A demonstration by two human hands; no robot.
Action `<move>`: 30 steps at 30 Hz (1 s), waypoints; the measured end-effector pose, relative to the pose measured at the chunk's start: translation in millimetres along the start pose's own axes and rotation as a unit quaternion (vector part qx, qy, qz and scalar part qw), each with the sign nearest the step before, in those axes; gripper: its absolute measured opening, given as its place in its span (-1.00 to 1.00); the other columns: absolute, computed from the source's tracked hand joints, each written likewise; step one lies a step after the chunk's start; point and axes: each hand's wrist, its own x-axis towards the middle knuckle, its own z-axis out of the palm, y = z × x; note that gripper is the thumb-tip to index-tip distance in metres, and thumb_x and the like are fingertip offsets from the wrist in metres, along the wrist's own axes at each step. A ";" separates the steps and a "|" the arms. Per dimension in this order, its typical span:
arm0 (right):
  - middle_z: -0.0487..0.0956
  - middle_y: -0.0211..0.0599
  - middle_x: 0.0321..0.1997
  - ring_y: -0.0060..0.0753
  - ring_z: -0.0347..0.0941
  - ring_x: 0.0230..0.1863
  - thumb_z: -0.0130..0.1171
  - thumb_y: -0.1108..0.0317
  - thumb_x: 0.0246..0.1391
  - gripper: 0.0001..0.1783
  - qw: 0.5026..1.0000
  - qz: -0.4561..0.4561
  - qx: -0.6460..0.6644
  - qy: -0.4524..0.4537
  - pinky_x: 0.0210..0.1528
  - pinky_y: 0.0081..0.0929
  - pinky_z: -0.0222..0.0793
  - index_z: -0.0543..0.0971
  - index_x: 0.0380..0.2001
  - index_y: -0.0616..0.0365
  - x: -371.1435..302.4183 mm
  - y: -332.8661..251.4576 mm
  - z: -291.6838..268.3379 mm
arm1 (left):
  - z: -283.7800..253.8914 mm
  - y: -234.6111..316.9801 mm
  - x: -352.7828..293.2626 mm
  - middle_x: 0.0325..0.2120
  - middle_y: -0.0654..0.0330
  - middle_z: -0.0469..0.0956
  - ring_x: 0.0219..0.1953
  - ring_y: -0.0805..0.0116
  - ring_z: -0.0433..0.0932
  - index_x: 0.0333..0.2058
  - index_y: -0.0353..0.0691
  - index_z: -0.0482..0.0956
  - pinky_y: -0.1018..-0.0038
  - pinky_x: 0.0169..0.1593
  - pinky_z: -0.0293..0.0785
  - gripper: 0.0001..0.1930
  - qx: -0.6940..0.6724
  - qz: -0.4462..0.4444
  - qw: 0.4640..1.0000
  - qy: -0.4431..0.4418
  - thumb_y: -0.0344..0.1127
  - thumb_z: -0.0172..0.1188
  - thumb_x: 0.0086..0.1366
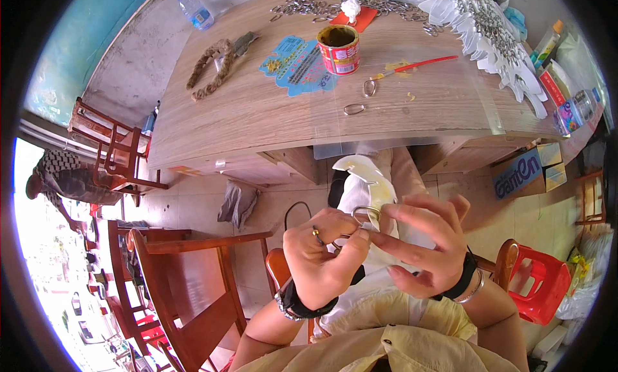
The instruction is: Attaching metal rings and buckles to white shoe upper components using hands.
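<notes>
Over my lap, my left hand [325,259] is closed in a pinch on a thin oval metal ring [367,209]. The fingers of my right hand [428,246] are bent round the ring's other side; one fingertip rests beside the ring, another meets my left thumb. A white piece with a scalloped edge [357,186] lies behind the ring, over my leg. Whether it is fixed to the ring is hidden by my fingers. On the table ahead are two loose oval rings [354,109], an opened red can [339,55] and a red-handled brush [418,64].
White pieces with metal rings [473,34] are heaped at the table's far right, beside loose metal rings [309,3]. A plastic bottle [195,11], a brown furry loop [215,66] and a blue card [299,66] lie leftward. A red stool [539,285] and wooden chair [199,295] flank me.
</notes>
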 end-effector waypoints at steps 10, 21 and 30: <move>0.52 -0.25 -0.35 -0.31 0.42 -0.42 0.32 0.53 -0.20 -0.79 0.966 0.156 0.162 0.130 -0.33 -0.51 0.31 0.57 -0.39 0.15 25.5 -16.4 0.5 | 1.5 0.3 7.9 -0.57 0.11 0.61 -0.56 0.21 0.56 -0.57 -0.33 0.54 0.48 -0.38 0.44 -0.89 0.207 0.198 0.958 -0.011 -0.57 0.23 -0.18; 0.50 -0.30 -0.41 -0.20 0.37 -0.40 0.29 0.57 -0.18 -0.78 0.986 0.131 0.070 0.080 -0.34 -0.35 0.26 0.49 -0.40 0.16 30.0 -16.4 6.4 | 6.9 -0.1 9.9 -0.37 0.13 0.63 -0.49 0.25 0.59 -0.57 -0.27 0.54 0.48 -0.38 0.46 -0.85 0.285 0.305 0.909 -0.006 -0.54 0.25 -0.23; 0.49 -0.24 -0.32 -0.16 0.42 -0.36 0.26 0.61 -0.24 -0.69 0.998 0.044 0.029 0.044 -0.32 -0.31 0.33 0.46 -0.34 0.21 27.4 -12.4 7.7 | 5.6 8.1 3.4 -0.29 0.09 0.62 -0.43 0.24 0.57 -0.58 -0.37 0.61 0.45 -0.34 0.49 -0.93 0.171 0.103 0.979 -0.034 -0.54 0.24 -0.15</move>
